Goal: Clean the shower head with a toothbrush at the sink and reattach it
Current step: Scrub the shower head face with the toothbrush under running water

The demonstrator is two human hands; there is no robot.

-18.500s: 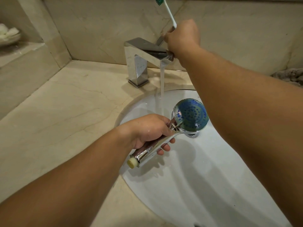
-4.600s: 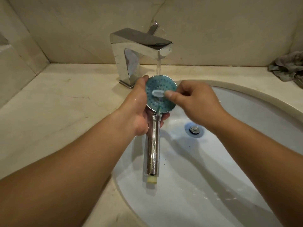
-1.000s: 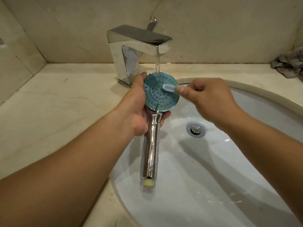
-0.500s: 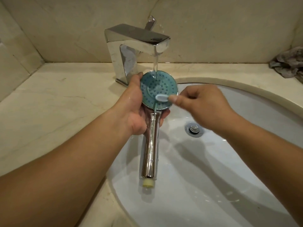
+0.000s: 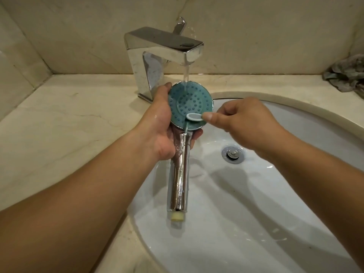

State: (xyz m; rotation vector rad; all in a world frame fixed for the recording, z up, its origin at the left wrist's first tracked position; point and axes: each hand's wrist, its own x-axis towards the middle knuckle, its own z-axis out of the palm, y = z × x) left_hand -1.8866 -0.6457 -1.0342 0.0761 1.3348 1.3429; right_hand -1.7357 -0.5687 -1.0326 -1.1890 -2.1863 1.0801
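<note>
My left hand [image 5: 163, 133] grips the shower head [image 5: 190, 104] at its neck, holding it over the sink [image 5: 295, 194] with the blue face toward me and the chrome handle pointing down. My right hand [image 5: 244, 123] pinches the toothbrush [image 5: 194, 117], its head laid against the face's lower edge. Water from the faucet [image 5: 163, 50] falls onto the face's top

Dim warm light, soft shadows – wide-angle bowing at edges
</note>
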